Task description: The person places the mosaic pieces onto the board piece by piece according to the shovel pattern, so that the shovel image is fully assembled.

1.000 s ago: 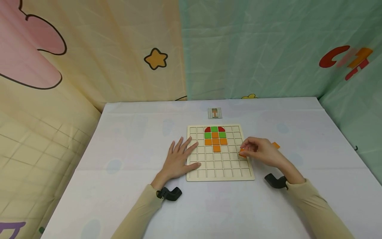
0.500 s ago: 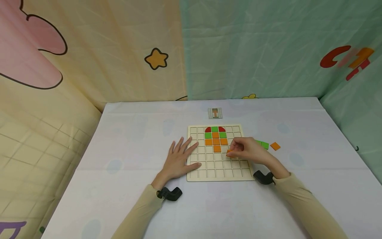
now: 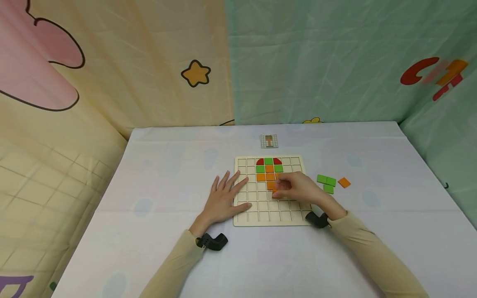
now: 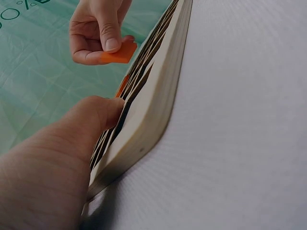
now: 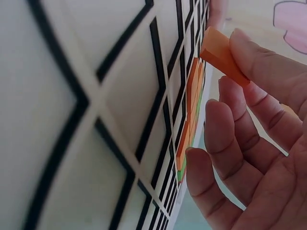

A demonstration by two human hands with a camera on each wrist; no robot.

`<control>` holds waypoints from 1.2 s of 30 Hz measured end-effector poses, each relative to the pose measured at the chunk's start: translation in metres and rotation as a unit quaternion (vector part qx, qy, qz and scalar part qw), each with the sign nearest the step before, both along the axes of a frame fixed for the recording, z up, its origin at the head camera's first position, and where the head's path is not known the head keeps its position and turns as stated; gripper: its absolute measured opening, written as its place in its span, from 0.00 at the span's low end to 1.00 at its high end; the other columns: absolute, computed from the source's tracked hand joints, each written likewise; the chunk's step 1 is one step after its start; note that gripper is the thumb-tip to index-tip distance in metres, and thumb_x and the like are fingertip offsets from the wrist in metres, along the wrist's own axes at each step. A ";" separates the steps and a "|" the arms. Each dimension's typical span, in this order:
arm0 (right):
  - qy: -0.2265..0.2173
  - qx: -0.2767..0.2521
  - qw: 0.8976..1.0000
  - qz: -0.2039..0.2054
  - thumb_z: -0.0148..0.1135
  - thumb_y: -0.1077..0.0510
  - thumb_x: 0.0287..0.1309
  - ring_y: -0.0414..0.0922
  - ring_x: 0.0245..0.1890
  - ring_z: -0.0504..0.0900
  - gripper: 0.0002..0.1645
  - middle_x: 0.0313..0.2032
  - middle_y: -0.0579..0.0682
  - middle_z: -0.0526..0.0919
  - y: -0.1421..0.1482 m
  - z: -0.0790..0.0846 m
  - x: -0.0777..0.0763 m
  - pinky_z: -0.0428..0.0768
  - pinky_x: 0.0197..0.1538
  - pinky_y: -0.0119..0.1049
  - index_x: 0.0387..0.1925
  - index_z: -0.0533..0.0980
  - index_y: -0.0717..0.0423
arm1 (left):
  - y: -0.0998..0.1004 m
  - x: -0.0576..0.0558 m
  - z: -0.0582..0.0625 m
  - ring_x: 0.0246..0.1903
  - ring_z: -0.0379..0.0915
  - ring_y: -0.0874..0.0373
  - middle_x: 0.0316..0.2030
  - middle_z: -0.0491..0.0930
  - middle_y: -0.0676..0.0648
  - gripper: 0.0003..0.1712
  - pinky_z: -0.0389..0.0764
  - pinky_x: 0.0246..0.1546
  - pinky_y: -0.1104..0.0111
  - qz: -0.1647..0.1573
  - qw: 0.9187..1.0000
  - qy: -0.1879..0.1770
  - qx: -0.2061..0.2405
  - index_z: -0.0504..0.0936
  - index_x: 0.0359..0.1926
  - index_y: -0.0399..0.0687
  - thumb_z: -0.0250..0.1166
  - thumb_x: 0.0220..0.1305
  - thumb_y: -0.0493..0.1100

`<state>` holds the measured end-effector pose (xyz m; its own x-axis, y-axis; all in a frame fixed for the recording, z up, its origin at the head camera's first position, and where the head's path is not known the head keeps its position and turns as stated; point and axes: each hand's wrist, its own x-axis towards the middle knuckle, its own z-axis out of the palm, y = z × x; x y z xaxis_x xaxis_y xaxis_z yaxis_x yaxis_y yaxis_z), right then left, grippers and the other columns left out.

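My right hand (image 3: 296, 186) pinches an orange square tile (image 5: 224, 55) between thumb and fingers, close over the grid board (image 3: 261, 217). In the head view the tile is just below the lowest orange tile (image 3: 271, 186) on the board and mostly covered by the fingers. My left hand (image 3: 221, 200) lies with fingers spread on the board's left edge; its thumb (image 4: 103, 112) rests at the rim in the left wrist view. Set in the board's upper cells are red rounded pieces (image 3: 277, 161), green tiles (image 3: 278, 168) and several orange ones.
Right of the board lie 3 loose green tiles (image 3: 328, 188) and one loose orange tile (image 3: 344, 182). A small picture card (image 3: 269, 141) with a grid pattern lies behind the board. Printed curtains (image 3: 316, 62) hang behind the white table (image 3: 149, 165).
My right hand has carried the orange tile leftward across the board, from its right edge to below the tile column. The loose green tiles came into view. My left hand has stayed put.
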<state>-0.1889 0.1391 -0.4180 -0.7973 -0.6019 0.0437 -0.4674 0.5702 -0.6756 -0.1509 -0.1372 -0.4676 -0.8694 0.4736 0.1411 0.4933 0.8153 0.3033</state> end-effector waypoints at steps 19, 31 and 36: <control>0.029 0.048 0.998 0.008 0.73 0.49 0.48 0.38 0.21 0.69 0.13 0.19 0.38 0.72 -0.014 0.001 0.000 0.69 0.26 0.35 0.26 0.75 0.46 | -0.001 -0.001 0.000 0.71 0.33 0.45 0.73 0.45 0.48 0.45 0.32 0.66 0.48 0.000 1.000 -0.004 -0.001 0.56 0.73 0.58 0.53 0.60 0.69; 0.044 0.070 0.996 -0.013 0.73 0.50 0.49 0.38 0.21 0.70 0.10 0.20 0.37 0.73 -0.014 0.004 0.001 0.70 0.25 0.34 0.23 0.78 0.45 | 0.000 0.000 0.004 0.71 0.31 0.45 0.74 0.44 0.48 0.45 0.31 0.66 0.48 0.000 1.000 -0.022 -0.006 0.54 0.74 0.59 0.53 0.61 0.69; 0.043 0.074 0.996 -0.021 0.74 0.53 0.48 0.37 0.22 0.71 0.07 0.22 0.37 0.76 -0.015 0.004 0.002 0.71 0.26 0.34 0.24 0.81 0.46 | 0.000 0.000 0.003 0.71 0.32 0.45 0.73 0.44 0.48 0.45 0.31 0.66 0.48 0.000 1.000 -0.016 -0.006 0.54 0.74 0.58 0.53 0.60 0.69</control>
<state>-0.1868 0.1246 -0.4136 -0.8186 -0.5738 0.0260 -0.4941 0.6804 -0.5412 -0.1506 -0.1376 -0.4643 -0.8733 0.4755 0.1066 0.4836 0.8188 0.3093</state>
